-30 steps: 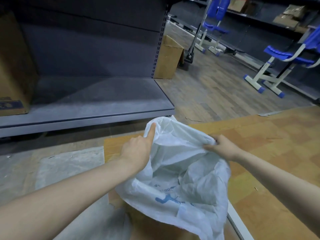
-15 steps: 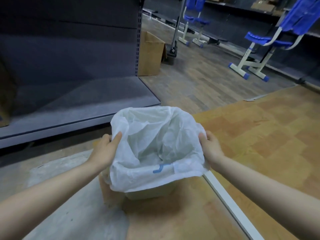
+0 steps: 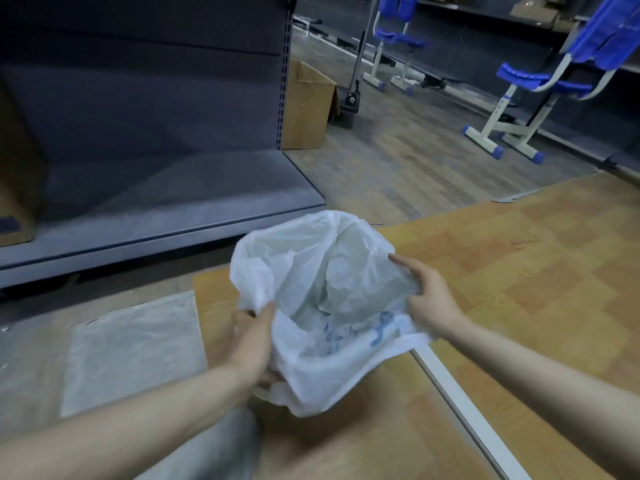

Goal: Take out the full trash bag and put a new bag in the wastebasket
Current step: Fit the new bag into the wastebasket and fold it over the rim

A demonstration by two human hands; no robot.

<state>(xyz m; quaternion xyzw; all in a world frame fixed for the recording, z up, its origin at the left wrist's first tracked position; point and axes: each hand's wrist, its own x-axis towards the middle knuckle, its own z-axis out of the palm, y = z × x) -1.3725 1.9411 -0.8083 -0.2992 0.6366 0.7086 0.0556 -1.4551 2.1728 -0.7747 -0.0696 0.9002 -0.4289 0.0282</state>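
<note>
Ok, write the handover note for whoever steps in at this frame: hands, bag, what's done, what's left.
Left hand: gripping the near-left edge of the white bag.
Right hand: gripping the bag's right edge.
The bag is open, its mouth spread between both hands, low over the wooden floor; the wastebasket is hidden beneath it.
Done: new bag opened over the basket. No full bag in view.
Left: seat the rim evenly all round, push the liner down.

One white bag (image 3: 322, 306) and two hands on it, the left (image 3: 252, 344) and the right (image 3: 427, 299). Two blue chairs, one near (image 3: 540, 81) and one far (image 3: 398, 36); one open carton (image 3: 308, 105) on the floor. One flat clear sheet (image 3: 131, 355), one grey shelf (image 3: 166, 209) and one white strip (image 3: 460, 403)
</note>
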